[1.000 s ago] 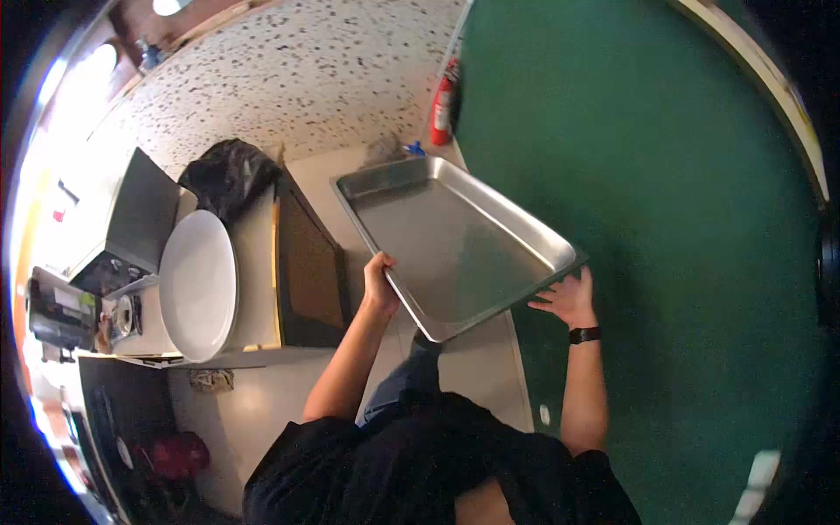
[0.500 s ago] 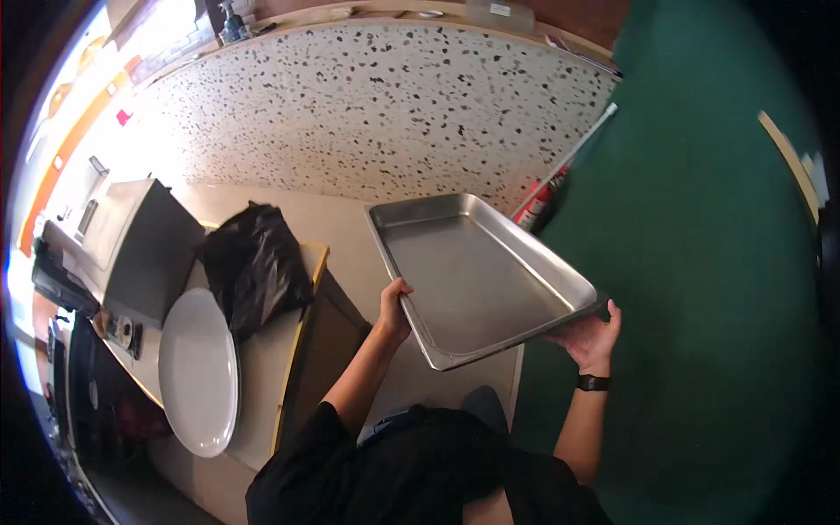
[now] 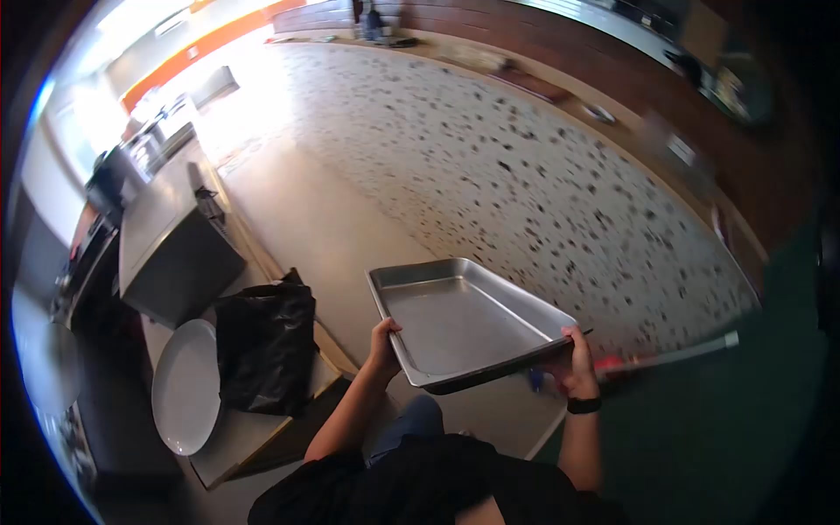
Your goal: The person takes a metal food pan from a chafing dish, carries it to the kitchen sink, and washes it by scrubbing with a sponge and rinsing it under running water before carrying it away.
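Note:
In front of my body I carry a shallow rectangular metal tray [image 3: 464, 319], its bare inside facing up. My left hand [image 3: 382, 344] grips its left edge, with the thumb over the rim. At the right corner my right hand [image 3: 577, 363] is closed on the rim, thumb on top and the fingers partly hidden beneath; a dark band circles that wrist. To the left, a counter [image 3: 241, 451] bears a large white oval plate [image 3: 185, 385] and a black plastic bag [image 3: 265, 350] beside it.
Behind the bag stands a grey metal box-shaped unit [image 3: 179, 254]. A speckled low wall [image 3: 525, 175] crosses the far side, with small items on its ledge. The pale floor [image 3: 297, 197] runs along it. A blurred pole with a red object [image 3: 612, 363] is at right.
My view has turned left, showing more of the passage and the far wall. My right hand has brought its thumb over the tray's rim. Both hands still hold the tray.

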`<state>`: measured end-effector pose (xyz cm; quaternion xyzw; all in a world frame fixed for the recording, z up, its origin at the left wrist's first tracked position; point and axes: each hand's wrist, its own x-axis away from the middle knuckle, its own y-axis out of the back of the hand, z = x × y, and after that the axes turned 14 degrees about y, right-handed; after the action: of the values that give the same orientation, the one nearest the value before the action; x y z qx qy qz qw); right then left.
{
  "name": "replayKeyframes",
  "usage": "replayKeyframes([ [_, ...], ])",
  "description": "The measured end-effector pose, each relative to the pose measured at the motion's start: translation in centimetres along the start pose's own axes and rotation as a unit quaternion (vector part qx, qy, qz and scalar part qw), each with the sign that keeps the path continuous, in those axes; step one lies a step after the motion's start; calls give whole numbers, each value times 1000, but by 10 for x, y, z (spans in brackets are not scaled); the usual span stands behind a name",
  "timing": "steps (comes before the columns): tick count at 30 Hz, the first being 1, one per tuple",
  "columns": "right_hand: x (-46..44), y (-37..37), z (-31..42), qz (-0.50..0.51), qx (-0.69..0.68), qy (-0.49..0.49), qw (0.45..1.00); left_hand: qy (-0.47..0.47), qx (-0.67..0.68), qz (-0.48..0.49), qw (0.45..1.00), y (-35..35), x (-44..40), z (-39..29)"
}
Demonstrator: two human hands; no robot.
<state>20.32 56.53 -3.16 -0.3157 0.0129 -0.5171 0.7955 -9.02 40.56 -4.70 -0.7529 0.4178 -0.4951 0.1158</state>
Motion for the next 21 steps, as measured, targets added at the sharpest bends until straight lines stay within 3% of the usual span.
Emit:
replayKeyframes([
  [7,-194,-133,-18,132,52,-84,986,-96,102,-86,986,46,-63,-131],
  [9,-246,-170,-33,157,30,-102,982,-188,49,-199,961,53,-76,-173],
  [14,-353,-278,-21,207,31,-144,967,-183,132,-110,968,73,-125,-285],
  [19,-450,-352,-18,218,23,-144,965,-176,109,-187,961,84,-184,-387],
  [21,-498,-372,-26,215,2,-164,963,-183,125,-157,962,89,-213,-431],
])
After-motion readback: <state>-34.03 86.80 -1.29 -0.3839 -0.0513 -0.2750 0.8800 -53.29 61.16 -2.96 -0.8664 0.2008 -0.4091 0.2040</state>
